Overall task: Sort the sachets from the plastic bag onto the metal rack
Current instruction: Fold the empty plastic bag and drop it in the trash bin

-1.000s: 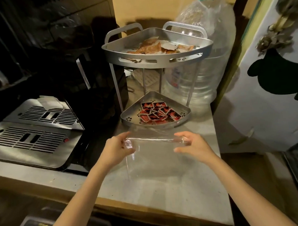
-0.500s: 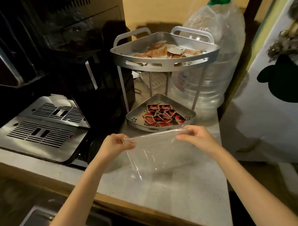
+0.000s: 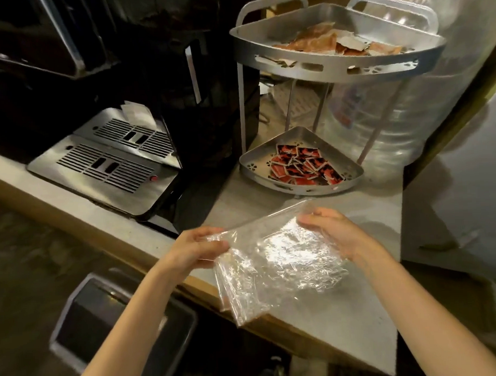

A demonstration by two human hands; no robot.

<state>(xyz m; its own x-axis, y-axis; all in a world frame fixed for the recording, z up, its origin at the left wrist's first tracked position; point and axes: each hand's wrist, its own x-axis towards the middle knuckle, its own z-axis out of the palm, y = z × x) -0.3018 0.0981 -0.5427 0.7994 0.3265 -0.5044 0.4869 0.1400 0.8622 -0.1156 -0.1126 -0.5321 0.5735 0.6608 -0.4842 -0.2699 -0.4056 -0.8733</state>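
A clear plastic bag (image 3: 278,266) hangs crumpled between both hands above the counter's front edge, and I see no sachets inside it. My left hand (image 3: 198,248) pinches its left top corner. My right hand (image 3: 337,235) grips its right side. Behind them stands a two-tier metal rack (image 3: 335,67). Its upper tray holds brown and white sachets (image 3: 334,40). The lower tray (image 3: 254,166) holds several red and black sachets (image 3: 305,165).
A black coffee machine with a slotted steel drip tray (image 3: 103,163) fills the left. A large clear water bottle (image 3: 424,95) stands behind the rack at right. The grey counter (image 3: 346,320) ends close below the bag, with a dark bin (image 3: 119,327) under it.
The bag was stretched flat between both hands; now it is crumpled and hangs lower, nearer the counter's front edge. The view has shifted closer and to the left.
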